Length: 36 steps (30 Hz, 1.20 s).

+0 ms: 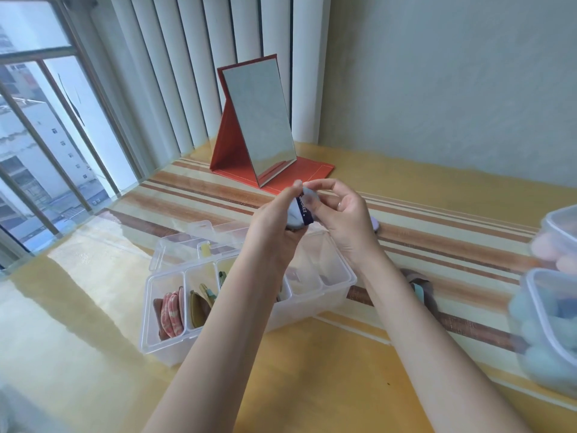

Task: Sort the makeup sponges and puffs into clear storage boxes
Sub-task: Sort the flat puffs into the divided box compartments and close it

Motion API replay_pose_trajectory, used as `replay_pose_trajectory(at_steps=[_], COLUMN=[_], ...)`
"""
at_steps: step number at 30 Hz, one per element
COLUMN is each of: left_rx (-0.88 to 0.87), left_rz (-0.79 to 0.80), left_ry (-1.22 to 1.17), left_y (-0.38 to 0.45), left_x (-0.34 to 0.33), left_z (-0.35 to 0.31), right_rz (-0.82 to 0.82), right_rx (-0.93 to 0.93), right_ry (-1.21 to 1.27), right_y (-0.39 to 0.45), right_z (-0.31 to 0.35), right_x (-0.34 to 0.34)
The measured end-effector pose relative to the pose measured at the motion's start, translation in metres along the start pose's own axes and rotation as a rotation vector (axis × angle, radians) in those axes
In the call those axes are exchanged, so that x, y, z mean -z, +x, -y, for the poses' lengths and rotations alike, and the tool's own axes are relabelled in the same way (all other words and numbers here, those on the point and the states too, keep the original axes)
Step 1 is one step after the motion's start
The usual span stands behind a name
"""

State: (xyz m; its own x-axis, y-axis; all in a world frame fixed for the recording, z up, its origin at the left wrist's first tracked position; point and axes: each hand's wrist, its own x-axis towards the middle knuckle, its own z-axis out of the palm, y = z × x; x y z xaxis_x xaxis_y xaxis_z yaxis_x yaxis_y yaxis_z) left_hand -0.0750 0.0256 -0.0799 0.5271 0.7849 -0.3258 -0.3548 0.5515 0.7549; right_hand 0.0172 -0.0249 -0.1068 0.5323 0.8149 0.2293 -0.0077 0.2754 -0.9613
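Here a pale blue puff (301, 210) with a dark ribbon band is held between the two hands above the far side of a divided clear box (338, 276). The left hand (274, 223) is curled round the puff from below and from the left, its thumb raised along the puff's upper edge. The right hand (345, 214) pinches the puff's right edge with thumb and forefinger, the other fingers bent in toward the palm.

The divided clear box is set on the worktop (327, 370) below the hands, its lid (193, 239) thrown open toward the far left. In its leftmost compartment pink checked puffs (172, 314) are stood on edge; in the next one olive and brown puffs (199, 307) are packed upright. The remaining compartments are partly hidden by the left forearm.

At the right edge of the view two more clear boxes are seen, blurred: the near box (543, 323) is filled with what appear to be blue sponges, the far box (559, 232) with pink ones. A few loose puffs (420, 284) lie on the striped cloth just right of the right forearm. A red folding mirror (259, 126) is stood at the far side, in front of the vertical blinds.
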Motion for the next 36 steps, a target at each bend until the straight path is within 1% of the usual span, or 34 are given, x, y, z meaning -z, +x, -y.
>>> replay_pose_trajectory(at_steps=[2, 4, 6, 8, 9, 11, 12, 14, 15, 16, 17, 19, 20, 21, 22, 24, 26, 27, 29, 31, 32, 34, 36], left_rx=[0.022, 0.041, 0.055, 0.069, 0.075, 0.082, 0.084, 0.105, 0.114, 0.122, 0.131, 0.153, 0.155, 0.15, 0.138, 0.107, 0.077, 0.054, -0.016, -0.095, -0.127, -0.184, -0.243], left_rz=[0.011, 0.019, 0.01, 0.022, 0.044, 0.079, 0.07, 0.007, -0.019, -0.033, -0.038, -0.03, -0.02, -0.012, -0.011, -0.019, -0.016, -0.01, 0.002, 0.008, 0.004, -0.019, -0.064], left_ry=[0.061, 0.013, -0.033, -0.018, 0.005, 0.033, 0.021, -0.046, -0.07, -0.072, -0.061, -0.027, -0.009, 0.003, 0.005, -0.013, -0.035, -0.037, -0.021, 0.05, 0.099, 0.191, 0.269], left_y=[-0.002, -0.003, -0.005, -0.01, -0.011, -0.013, -0.012, -0.011, -0.009, -0.008, -0.007, -0.006, -0.006, -0.006, -0.005, -0.006, -0.008, -0.01, -0.015, -0.017, -0.018, -0.019, -0.02], left_x=[0.0, -0.001, -0.001, -0.003, -0.004, -0.005, -0.005, -0.004, -0.003, -0.003, -0.004, -0.004, -0.004, -0.004, -0.003, -0.002, -0.002, -0.002, -0.003, -0.003, -0.003, -0.003, -0.001], left_z=[0.0, -0.002, -0.002, -0.004, -0.004, -0.004, -0.003, -0.005, -0.005, -0.005, -0.005, -0.005, -0.005, -0.005, -0.005, -0.006, -0.006, -0.006, -0.006, -0.005, -0.005, -0.005, -0.007], right_rz=[0.003, 0.001, -0.036, -0.054, -0.035, 0.012, 0.001, -0.102, -0.166, -0.209, -0.219, -0.135, -0.082, -0.057, -0.073, -0.161, -0.237, -0.281, -0.327, -0.258, -0.208, -0.123, -0.053], right_rx=[-0.022, -0.021, -0.014, 0.002, 0.011, 0.061, 0.117, 0.265, 0.307, 0.294, 0.2, -0.105, -0.215, -0.251, -0.219, -0.102, -0.018, -0.006, -0.075, -0.174, -0.183, -0.15, -0.118], right_ry=[-0.003, -0.02, 0.022, 0.004, -0.035, -0.167, -0.279, -0.558, -0.699, -0.856, -1.035, -1.353, -1.415, -1.399, -1.321, -1.118, -1.009, -0.934, -0.682, -0.337, -0.219, -0.114, -0.134], right_y=[0.0, 0.002, 0.003, 0.005, 0.005, 0.007, 0.008, 0.014, 0.017, 0.021, 0.024, 0.025, 0.022, 0.021, 0.02, 0.017, 0.013, 0.012, 0.012, 0.013, 0.013, 0.011, 0.008], right_z=[0.002, 0.001, 0.001, 0.002, 0.001, -0.002, -0.005, -0.009, -0.011, -0.017, -0.024, -0.042, -0.049, -0.053, -0.053, -0.047, -0.039, -0.035, -0.024, -0.01, -0.003, 0.01, 0.023], right_x=[0.003, 0.005, 0.006, 0.007, 0.007, 0.004, 0.004, 0.011, 0.019, 0.032, 0.046, 0.068, 0.074, 0.076, 0.074, 0.068, 0.062, 0.059, 0.055, 0.049, 0.045, 0.036, 0.027])
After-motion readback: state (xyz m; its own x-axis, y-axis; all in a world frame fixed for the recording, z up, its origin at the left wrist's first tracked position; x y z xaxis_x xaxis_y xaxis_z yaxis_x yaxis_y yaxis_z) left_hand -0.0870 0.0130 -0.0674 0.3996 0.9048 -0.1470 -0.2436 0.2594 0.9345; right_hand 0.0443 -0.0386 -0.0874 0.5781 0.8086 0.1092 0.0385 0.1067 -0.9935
